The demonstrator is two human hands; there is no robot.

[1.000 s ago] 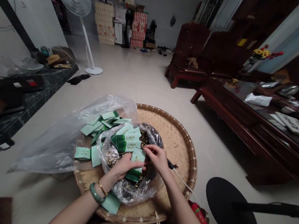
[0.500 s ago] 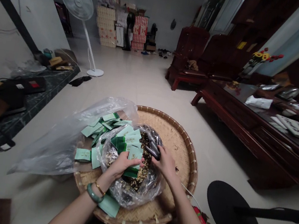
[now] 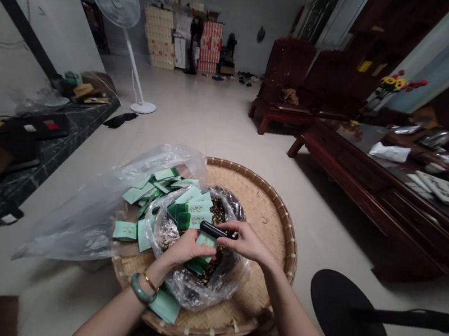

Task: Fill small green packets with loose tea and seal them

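My left hand (image 3: 185, 250) is closed on a small green packet (image 3: 206, 241), held above an open clear plastic bag (image 3: 191, 293). In my right hand (image 3: 245, 240) is a black handheld bag sealer (image 3: 214, 230), its long body lying across the packet's top edge. Whether its jaws are fully pressed together I cannot tell. Dark and pale loose dried bits (image 3: 219, 212) fill the bag under my hands. More green packets (image 3: 196, 209) lie fanned out on the bag's far left side, and a heap of green packets (image 3: 153, 188) sits beyond.
A round woven bamboo tray (image 3: 260, 196) carries the bag and packets. A large clear plastic sheet or bag (image 3: 89, 215) spreads off its left side. A black round stand base (image 3: 348, 324) is at right, a dark wooden table (image 3: 345, 181) beyond, a white fan (image 3: 129, 56) at far left.
My right hand has brought the black sealer left and turned it across the top of the packet in my left hand. My left hand keeps its hold on the packet.
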